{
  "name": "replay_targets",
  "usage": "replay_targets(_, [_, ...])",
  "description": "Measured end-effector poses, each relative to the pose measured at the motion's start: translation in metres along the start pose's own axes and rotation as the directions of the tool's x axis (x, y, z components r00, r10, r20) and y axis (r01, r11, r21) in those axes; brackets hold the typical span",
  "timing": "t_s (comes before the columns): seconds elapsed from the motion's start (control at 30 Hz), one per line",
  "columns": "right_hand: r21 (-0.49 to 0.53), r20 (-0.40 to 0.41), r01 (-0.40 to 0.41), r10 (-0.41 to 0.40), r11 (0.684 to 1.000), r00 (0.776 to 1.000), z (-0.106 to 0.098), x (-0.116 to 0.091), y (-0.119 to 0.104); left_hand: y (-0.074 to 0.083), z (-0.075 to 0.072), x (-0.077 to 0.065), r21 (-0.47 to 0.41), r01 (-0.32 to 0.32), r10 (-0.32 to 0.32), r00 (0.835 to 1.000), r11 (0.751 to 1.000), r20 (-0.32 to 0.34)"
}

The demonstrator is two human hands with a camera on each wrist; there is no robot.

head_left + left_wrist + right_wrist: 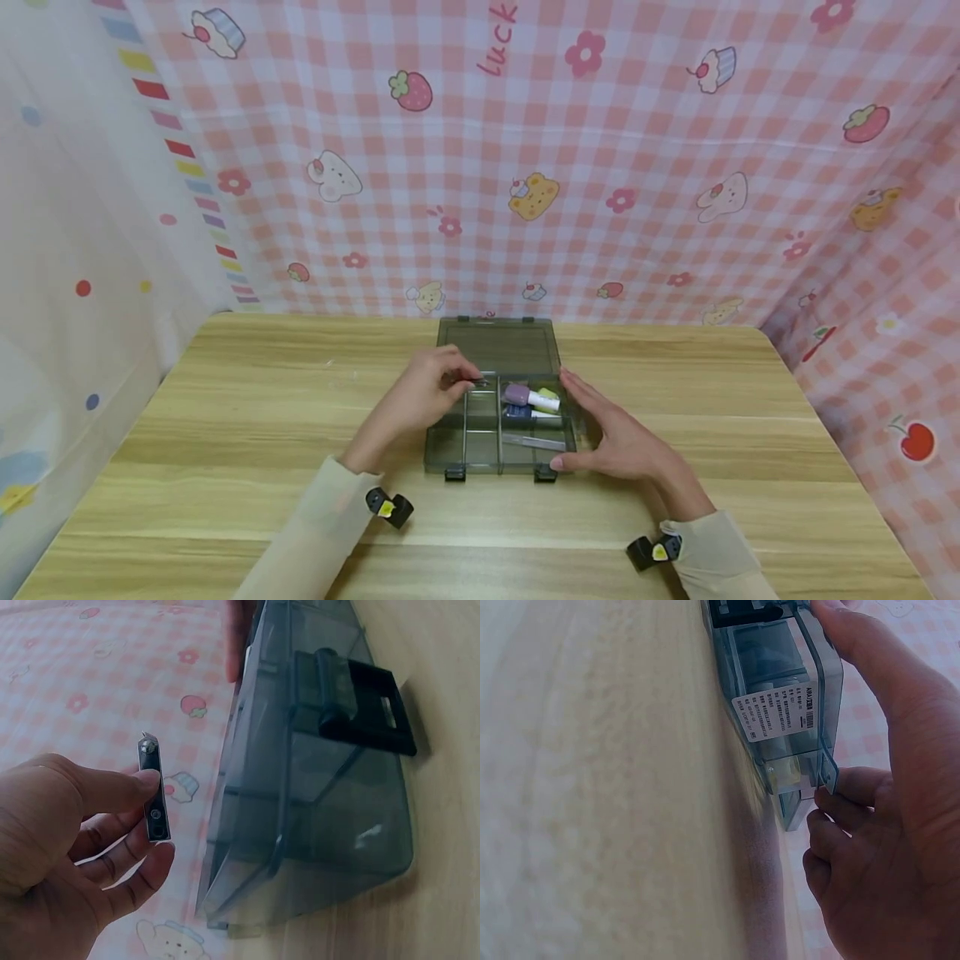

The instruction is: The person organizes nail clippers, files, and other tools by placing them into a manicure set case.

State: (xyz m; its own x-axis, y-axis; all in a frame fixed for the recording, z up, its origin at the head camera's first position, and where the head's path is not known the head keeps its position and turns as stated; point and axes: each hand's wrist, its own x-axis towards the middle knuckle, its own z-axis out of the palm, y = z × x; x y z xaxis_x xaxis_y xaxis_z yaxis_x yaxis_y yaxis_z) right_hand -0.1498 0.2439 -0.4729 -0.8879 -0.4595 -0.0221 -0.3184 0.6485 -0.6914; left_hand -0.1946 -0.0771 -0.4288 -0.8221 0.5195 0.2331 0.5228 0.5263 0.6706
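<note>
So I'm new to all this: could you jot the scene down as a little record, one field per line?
Container: translucent gray compartment box, on a wood-grain table
Lid: open, folded back
Nail polish: purple bottle, dark blue bottle, yellow-green bottle, inside at back right
Flat strip: inside at front right, exact type unclear
Left hand: pinches a nail clipper above the box's back
Right hand: touches the box's right side

Glossy translucent grey plastic divided box (352, 817), shiny slim metal nail clipper (156, 806), white rectangular paper label (774, 712); smooth pale wood-grain tabletop (187, 500), matt pink checked cloth (480, 158)
</note>
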Motion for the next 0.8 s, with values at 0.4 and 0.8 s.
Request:
replay_targets(0.4, [0.023, 0.006, -0.001, 0.001, 1.0, 1.0, 0.002, 0.0, 0.0, -0.001, 0.01, 0.005, 0.027, 0.014, -0.015, 0.998, 1.0, 0.056])
replay_targets(0.8, [0.012, 0.003, -0.007, 0.006, 1.0, 1.0, 0.001, 0.0, 0.002, -0.012, 0.003, -0.004, -0.028, 0.062, -0.062, 0.998, 0.998, -0.008])
